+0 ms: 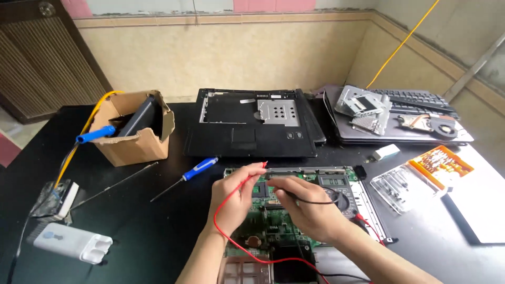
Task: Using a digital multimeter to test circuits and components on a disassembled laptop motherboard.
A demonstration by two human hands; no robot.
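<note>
Now left hand (235, 197) fingers pinch the red probe (256, 168), right hand (310, 208) fingers the black probe (278, 190), over the circuit board (273, 223).

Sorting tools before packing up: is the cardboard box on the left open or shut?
Open. The cardboard box has its top flaps turned outward, and a dark flat object stands slanted inside, sticking out above the rim.
</note>
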